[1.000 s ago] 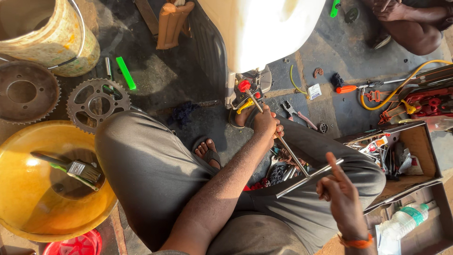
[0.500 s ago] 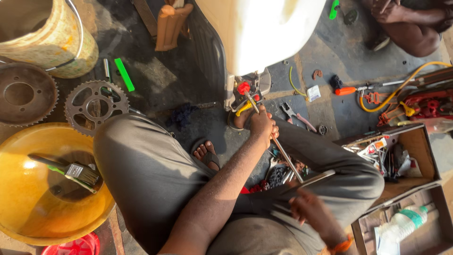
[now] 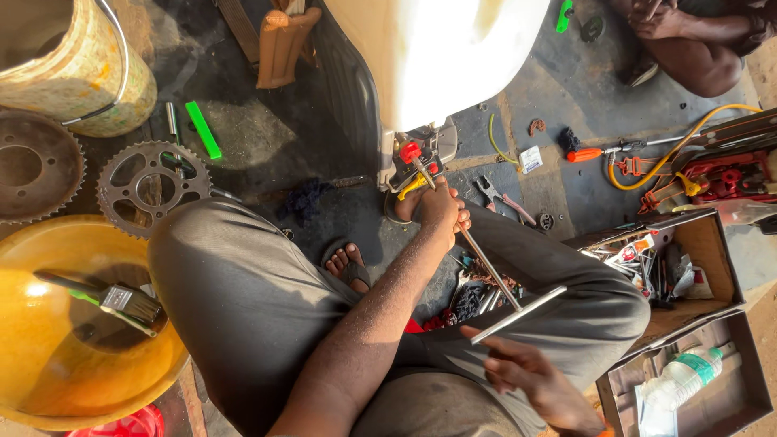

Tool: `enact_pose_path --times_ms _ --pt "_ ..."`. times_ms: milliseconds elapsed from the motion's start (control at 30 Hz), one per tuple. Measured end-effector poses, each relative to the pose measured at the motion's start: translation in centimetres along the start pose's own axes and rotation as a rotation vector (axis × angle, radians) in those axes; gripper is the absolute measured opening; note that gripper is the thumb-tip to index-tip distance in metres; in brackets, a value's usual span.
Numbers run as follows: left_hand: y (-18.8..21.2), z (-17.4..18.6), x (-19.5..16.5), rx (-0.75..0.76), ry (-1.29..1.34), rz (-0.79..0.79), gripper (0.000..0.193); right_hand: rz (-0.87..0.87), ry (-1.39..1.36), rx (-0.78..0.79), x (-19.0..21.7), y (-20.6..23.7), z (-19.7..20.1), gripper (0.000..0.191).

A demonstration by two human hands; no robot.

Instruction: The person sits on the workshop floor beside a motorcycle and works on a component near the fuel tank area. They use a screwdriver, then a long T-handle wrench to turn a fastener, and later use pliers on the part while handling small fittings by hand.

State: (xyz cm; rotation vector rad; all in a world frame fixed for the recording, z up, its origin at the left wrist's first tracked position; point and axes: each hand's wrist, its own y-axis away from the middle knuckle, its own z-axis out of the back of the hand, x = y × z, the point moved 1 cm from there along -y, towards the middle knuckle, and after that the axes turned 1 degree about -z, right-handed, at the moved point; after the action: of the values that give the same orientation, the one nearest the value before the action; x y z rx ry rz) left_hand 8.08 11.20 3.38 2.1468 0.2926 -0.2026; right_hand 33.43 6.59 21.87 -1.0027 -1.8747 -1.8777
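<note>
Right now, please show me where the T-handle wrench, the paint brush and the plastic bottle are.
T-handle wrench (image 3: 486, 263), head view, middle of the long shaft.
Paint brush (image 3: 129, 303), head view, the metal band by the bristles.
Plastic bottle (image 3: 684, 376), head view, the clear body.

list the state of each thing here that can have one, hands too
left hand: closed round the long metal T-handle wrench, its far end at the red-capped fitting
right hand: open, fingers at the wrench's crossbar
yellow basin: upright, paintbrush lying inside
cardboard toolbox: open
clear plastic bottle: lying down, capped
</note>
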Motion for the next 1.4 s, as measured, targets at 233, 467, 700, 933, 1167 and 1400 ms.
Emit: enact_pose_path --times_ms 233,467,700,933,1167,1400 --pt "-0.2 -0.7 0.0 0.01 0.037 0.033 0.041 0.534 1.218 -1.168 4.0 1.3 0.5 0.056" --pt "-1.0 -0.7 -0.7 -0.028 -0.038 0.059 0.044 0.659 1.478 -1.212 3.7 -1.8 -1.8 0.058" --pt "-0.6 0.6 -1.1 0.026 -0.049 0.012 0.054 -0.104 -0.112 -0.806 1.3 -3.3 1.3 0.053" --pt "-1.5 1.0 -1.1 0.018 -0.089 0.002 0.053 0.229 0.689 -1.105 1.7 -1.3 0.9 0.061" --pt "-1.7 1.0 -1.0 0.028 -0.09 -0.05 0.051 -0.254 0.296 -0.86 1.5 -2.5 0.5 0.047" --pt "-1.4 0.6 -1.4 0.015 -0.066 -0.011 0.051 0.32 1.24 -1.088 -0.7 -1.1 2.1 0.066"
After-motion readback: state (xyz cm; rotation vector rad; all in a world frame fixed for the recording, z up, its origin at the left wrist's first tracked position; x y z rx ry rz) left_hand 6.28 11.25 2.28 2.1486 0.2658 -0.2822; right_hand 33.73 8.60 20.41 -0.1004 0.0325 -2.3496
